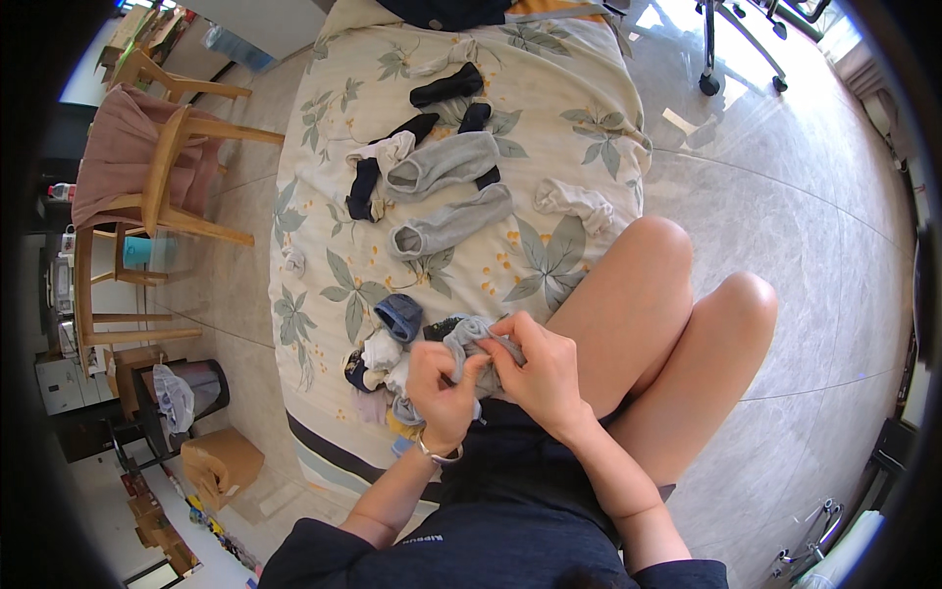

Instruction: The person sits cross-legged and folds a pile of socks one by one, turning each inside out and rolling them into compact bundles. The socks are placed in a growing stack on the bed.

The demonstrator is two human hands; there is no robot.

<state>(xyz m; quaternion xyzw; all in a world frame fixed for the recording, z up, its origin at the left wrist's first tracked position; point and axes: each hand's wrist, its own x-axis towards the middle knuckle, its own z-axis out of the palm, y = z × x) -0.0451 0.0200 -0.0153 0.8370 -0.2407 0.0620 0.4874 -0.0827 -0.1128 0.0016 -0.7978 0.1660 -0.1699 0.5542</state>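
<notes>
Both my left hand (pixel 445 390) and my right hand (pixel 537 368) pinch a bunched grey sock (pixel 466 337) just in front of my lap. Its cloth is gathered between my fingertips, and part of it hides behind my hands. Beside my left hand lies a heap of balled white socks (pixel 383 349) and other coloured ones, with a rolled blue sock (pixel 398 317) at its top. Farther up the bed, two grey socks (pixel 450 221) lie flat, one above the other. Several black socks (pixel 447 86) and a cream sock (pixel 574 204) are spread around them.
I sit on a bed with a leaf-patterned sheet (pixel 331 243). A wooden chair (pixel 165 173) draped with pink cloth stands to the left. Below it are a black waste bin (pixel 210 386) and a cardboard box (pixel 222 467). A wheeled office chair base (pixel 710 51) is at the upper right.
</notes>
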